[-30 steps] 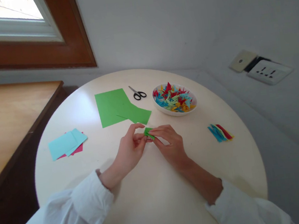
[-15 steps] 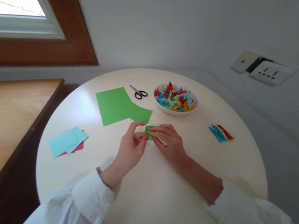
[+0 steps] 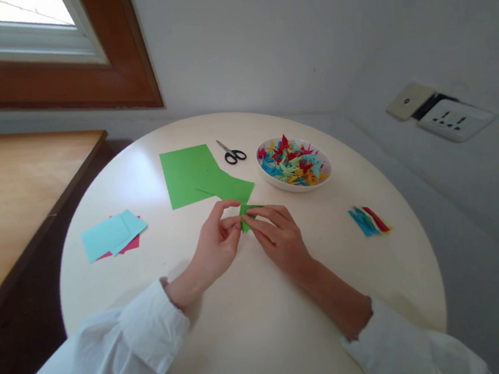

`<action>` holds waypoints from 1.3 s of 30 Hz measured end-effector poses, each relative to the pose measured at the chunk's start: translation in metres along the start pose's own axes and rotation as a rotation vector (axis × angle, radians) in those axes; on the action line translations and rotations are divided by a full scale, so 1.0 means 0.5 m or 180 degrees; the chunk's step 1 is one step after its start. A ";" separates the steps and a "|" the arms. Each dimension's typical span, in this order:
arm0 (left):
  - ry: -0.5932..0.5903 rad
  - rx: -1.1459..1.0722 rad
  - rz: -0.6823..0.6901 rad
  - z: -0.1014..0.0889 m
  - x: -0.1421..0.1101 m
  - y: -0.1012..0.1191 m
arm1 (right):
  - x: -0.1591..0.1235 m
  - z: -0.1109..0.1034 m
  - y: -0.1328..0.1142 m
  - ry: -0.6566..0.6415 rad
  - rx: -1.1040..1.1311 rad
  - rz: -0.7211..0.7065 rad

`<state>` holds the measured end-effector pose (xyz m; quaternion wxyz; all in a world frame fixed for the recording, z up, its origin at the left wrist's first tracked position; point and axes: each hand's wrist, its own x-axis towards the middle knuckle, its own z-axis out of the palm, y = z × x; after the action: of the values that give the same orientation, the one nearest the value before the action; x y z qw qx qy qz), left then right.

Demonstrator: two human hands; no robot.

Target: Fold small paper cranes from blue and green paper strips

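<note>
Over the middle of the white table, a small folded piece of green paper [image 3: 244,211] is pinched between my two hands. My left hand [image 3: 216,239] grips its left edge with thumb and fingers. From the right, my right hand [image 3: 281,235] holds it with thumb and fingertips, which cover part of the folds. Just beyond my hands lie larger green paper sheets [image 3: 189,176], overlapping one another.
Black-handled scissors [image 3: 233,155] lie at the back beside a white bowl [image 3: 297,188] full of small colourful folded-paper pieces. Light blue and pink paper sheets [image 3: 107,236] are on the left. Narrow coloured paper pieces [image 3: 369,221] lie on the right. The round table [image 3: 249,332] stands against the wall.
The small green paper has turned a little between my fingers and shows a different outline. Both hands have shifted slightly, still pinching it.
</note>
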<state>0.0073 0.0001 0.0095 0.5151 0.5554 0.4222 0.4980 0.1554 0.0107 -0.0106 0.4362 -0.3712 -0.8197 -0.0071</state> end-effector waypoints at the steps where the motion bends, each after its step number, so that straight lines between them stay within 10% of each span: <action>1: 0.0005 -0.0027 -0.0011 0.000 0.000 0.001 | 0.000 0.000 0.000 -0.0002 -0.0021 -0.0019; 14: 0.0008 0.0086 0.0013 -0.008 0.005 -0.013 | 0.000 -0.002 -0.007 0.0126 -0.0101 -0.0184; 25: -0.0444 0.0307 0.0098 -0.008 -0.006 -0.007 | -0.003 0.011 -0.003 0.0239 0.1041 0.1970; 39: -0.0588 0.0643 0.0270 -0.011 -0.007 -0.004 | -0.001 0.010 -0.008 0.0164 0.1404 0.2143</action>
<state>0.0015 -0.0025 0.0067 0.4717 0.6652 0.3971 0.4211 0.1495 0.0095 -0.0130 0.5037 -0.5162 -0.6229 0.3030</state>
